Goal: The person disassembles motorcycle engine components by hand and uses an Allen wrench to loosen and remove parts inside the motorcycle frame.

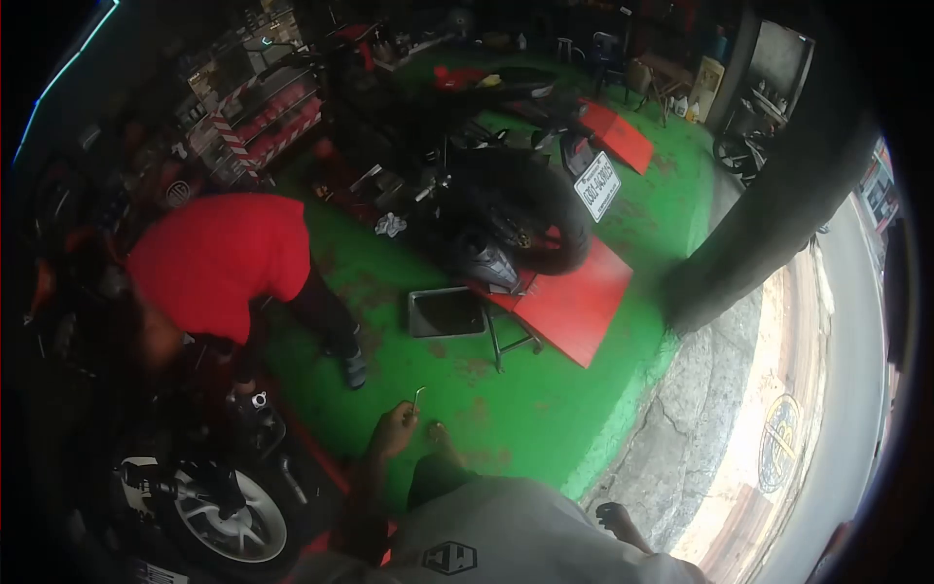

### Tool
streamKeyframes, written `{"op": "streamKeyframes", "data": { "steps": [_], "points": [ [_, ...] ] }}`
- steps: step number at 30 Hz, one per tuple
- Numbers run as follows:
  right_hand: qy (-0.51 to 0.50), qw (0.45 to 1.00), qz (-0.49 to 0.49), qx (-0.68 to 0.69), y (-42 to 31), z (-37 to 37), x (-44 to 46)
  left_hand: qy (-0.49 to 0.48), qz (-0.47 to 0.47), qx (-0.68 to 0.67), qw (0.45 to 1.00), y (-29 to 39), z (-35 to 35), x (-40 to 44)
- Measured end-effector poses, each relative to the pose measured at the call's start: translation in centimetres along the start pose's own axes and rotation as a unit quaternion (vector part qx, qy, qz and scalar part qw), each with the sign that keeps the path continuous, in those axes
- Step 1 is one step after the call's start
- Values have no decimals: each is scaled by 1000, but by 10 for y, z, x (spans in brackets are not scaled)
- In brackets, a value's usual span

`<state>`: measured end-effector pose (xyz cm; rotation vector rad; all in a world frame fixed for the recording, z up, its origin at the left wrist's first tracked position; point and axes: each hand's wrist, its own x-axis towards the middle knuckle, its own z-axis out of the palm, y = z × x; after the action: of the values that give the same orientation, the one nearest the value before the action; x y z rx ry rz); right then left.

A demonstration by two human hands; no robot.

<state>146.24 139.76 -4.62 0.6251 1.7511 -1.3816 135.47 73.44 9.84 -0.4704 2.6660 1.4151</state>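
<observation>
My left hand (392, 431) is closed around a small bent metal hex key (419, 397), its hooked end sticking up above the fingers. Below it, a foot (439, 433) shows on the green floor. Away to the right, beside my grey shirt, hangs my right hand (613, 519), dark and small in the view. Its fingers look curled in, and I see nothing in them. Left of my left hand is a motorcycle part-assembly with a pale spoked wheel (233, 516).
A person in a red shirt (219, 258) bends over at the left. A motorcycle (506, 204) stands on a red ramp (574, 297) ahead, with a black tray (446, 313) on a stand beside it. A thick dark pillar (769, 214) rises at right, near the street (856, 292).
</observation>
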Motion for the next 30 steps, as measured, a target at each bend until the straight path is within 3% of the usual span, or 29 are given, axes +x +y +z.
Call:
{"op": "streamKeyframes", "data": {
  "steps": [1, 2, 3, 7, 10, 13, 18, 22, 23, 30],
  "points": [
    [19, 999, -13, 50, -41, 15, 27, 3, 7, -21, 1000, 5, -18, 13],
    [40, 960, -197, -195, -45, 21, 83, 7, 14, -41, 999, 11, -37, 27],
    [86, 988, -35, -127, -118, 54, 84, 9, 20, -60, 998, 16, -54, 40],
    [52, 935, -274, -221, -286, 177, 118, -35, 31, -100, 994, 45, -120, 93],
    [15, 916, -276, -290, -415, 275, 67, -77, 40, -138, 987, 59, -159, 136],
    [-61, 888, -276, -363, -465, 318, 67, -74, 59, -173, 980, 68, -194, 186],
    [-44, 885, -260, -383, -527, 334, 99, -37, 60, -273, 959, 60, -247, 280],
    [-2, 876, -301, -378, -610, 347, 162, 36, 60, -351, 934, 34, -285, 361],
    [8, 848, -350, -398, -633, 351, 182, 70, 45, -371, 925, 39, -295, 372],
    [-39, 779, -449, -435, -865, 451, 229, 188, 13, -531, 826, 36, -362, 517]
  ]
}}
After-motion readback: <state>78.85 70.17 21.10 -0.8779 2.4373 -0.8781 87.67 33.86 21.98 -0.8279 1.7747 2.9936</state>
